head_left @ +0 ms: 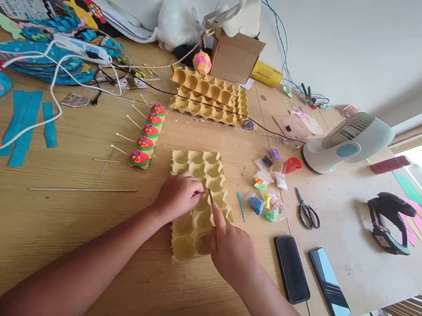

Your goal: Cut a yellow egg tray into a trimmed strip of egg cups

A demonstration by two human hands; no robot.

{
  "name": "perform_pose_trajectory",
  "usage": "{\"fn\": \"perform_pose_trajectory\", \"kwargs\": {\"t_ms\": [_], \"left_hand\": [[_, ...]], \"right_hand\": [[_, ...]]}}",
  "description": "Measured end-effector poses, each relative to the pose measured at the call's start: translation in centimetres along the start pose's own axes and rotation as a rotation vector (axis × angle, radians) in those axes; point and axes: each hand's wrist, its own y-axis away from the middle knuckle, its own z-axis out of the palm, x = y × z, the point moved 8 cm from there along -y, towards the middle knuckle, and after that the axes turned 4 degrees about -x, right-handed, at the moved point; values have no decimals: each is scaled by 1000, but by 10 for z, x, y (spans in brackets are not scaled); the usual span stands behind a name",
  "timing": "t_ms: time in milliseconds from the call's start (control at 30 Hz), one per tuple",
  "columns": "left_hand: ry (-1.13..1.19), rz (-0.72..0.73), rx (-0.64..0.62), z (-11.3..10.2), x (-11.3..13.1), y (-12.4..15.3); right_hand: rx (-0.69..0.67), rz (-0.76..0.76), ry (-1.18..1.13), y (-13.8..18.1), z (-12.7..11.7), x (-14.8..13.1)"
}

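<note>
My right grip [234,250] closed round thin blade [210,196] at egg tray [200,223], mid-worktop [61,241]. Left grip [179,195] curled on tray; pinching or not, can't tell. Tray looks largely uncut. Five painted pieces [145,143] in row, seemingly finished.

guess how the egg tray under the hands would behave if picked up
The egg tray would probably feel light for its size, being all hollow cups. Those moulded rows likely keep it fairly stiff, but its ragged edges suggest it might tear easily.
</note>
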Motion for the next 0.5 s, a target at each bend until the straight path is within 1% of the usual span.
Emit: {"fn": "perform_pose_trajectory", "kwargs": {"t_ms": [167, 333, 500], "left_hand": [[-8, 13, 4, 0, 0, 0], [13, 7, 4, 0, 0, 0], [17, 12, 9, -1, 1, -1]], "right_hand": [[-22, 22, 55, -6, -3, -3], [-27, 12, 28, 1, -5, 0], [-31, 7, 47, -4, -4, 3]]}}
